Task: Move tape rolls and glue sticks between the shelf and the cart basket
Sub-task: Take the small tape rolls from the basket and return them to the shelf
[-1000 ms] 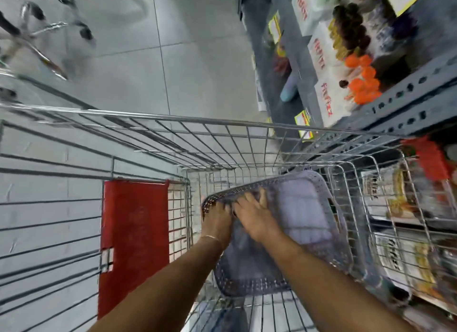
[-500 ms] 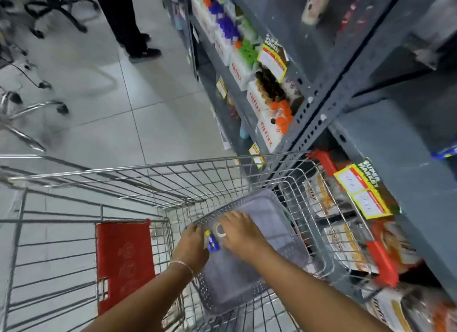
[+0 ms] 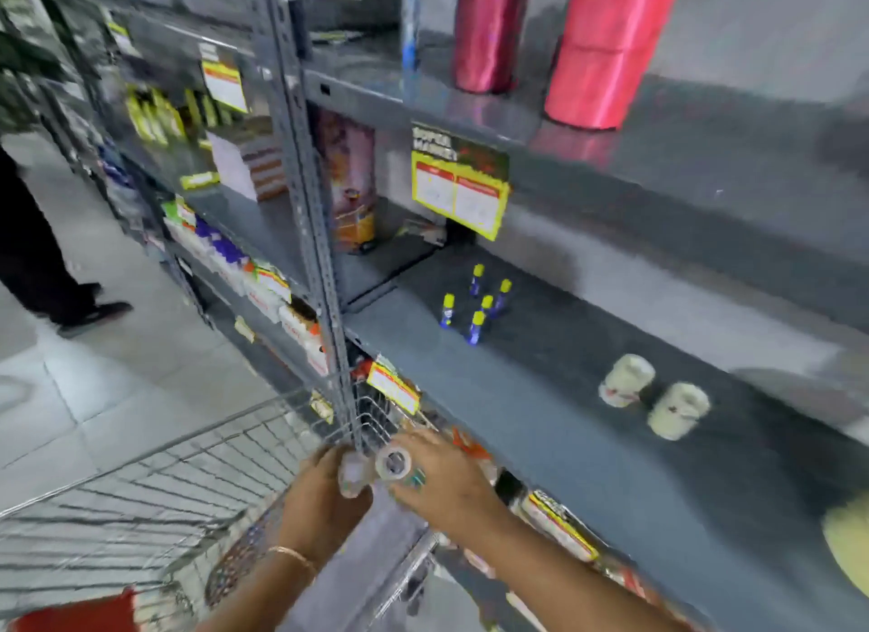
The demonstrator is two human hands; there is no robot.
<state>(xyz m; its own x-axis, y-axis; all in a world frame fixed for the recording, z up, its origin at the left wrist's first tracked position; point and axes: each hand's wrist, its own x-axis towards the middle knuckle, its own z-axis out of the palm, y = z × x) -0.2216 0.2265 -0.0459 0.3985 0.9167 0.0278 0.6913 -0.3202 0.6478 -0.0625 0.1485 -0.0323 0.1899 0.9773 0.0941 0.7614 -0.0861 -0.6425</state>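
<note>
My right hand point(image 3: 442, 483) holds a clear tape roll point(image 3: 393, 463) above the wire cart point(image 3: 197, 481), near the shelf's front edge. My left hand point(image 3: 324, 495) grips another pale, blurred roll point(image 3: 352, 476) right beside it. On the grey shelf point(image 3: 541, 424) stand several blue glue sticks with yellow caps point(image 3: 475, 304). Two white tape rolls point(image 3: 653, 396) sit further right on the same shelf. The grey basket point(image 3: 235, 565) in the cart is mostly hidden under my arms.
A slotted steel upright point(image 3: 310, 208) rises just past my hands. Two red rolls point(image 3: 602, 53) stand on the shelf above. A yellow price tag point(image 3: 458, 194) hangs from that shelf. A person's dark legs point(image 3: 42, 255) stand on the tiled floor at left.
Both hands have lifted out of the basket with rolls in them and risen toward the shelf. The view has swung up from the cart to the shelf.
</note>
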